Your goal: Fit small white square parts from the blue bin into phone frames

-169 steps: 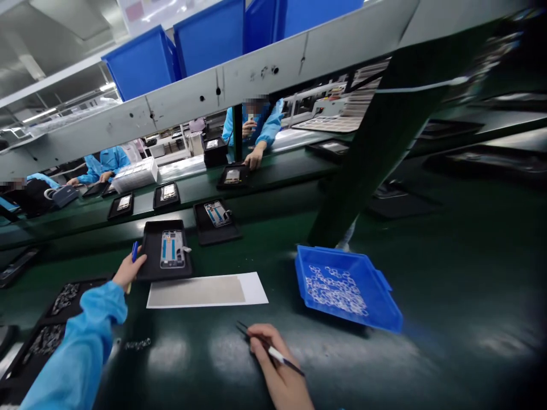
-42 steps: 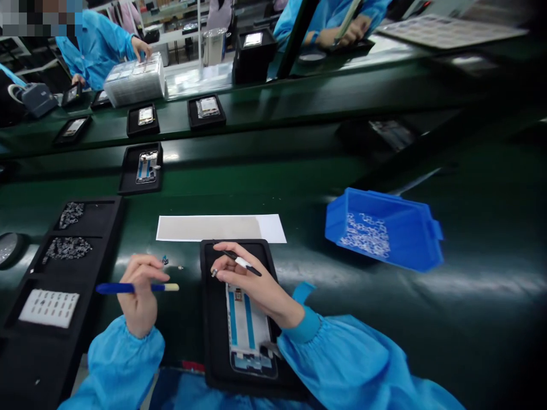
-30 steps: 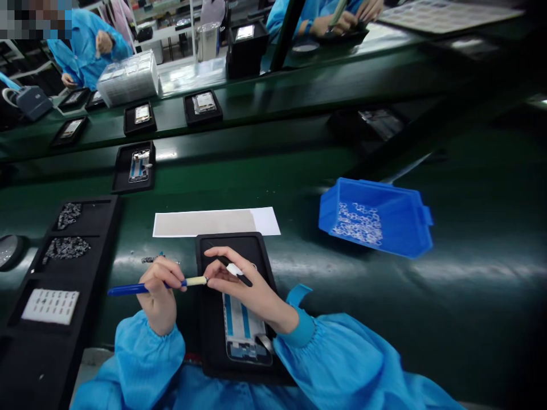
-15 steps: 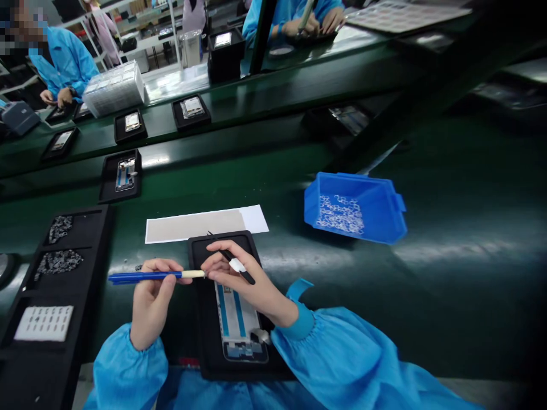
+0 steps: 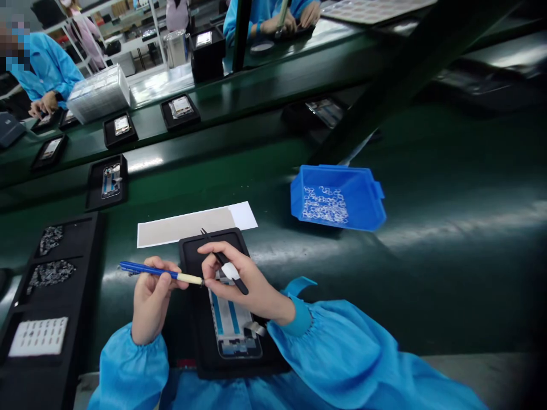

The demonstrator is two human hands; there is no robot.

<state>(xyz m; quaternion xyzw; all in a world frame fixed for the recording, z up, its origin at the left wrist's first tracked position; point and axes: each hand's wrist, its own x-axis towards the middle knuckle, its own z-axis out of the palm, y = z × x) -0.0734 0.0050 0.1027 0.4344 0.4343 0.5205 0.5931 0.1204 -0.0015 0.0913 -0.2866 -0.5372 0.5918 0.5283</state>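
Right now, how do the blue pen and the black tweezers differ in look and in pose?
Colour: the pen is blue with a cream end; the tweezers are black with a white band. Pose: the pen's cream end points toward the right hand, while the tweezers' tips point toward the paper strip. Holding: the pen is in the left hand, the tweezers in the right. Both are slender.

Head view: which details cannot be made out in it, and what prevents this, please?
Head view, small part at the cream end of the blue pen-shaped tool: too small to identify.
Head view, phone frame in the near tray: upper part partly hidden by the right hand.
Head view, divided black tray: cut off by the left and bottom edges.
Head view, far black tray: partly hidden by the slanted dark green post.
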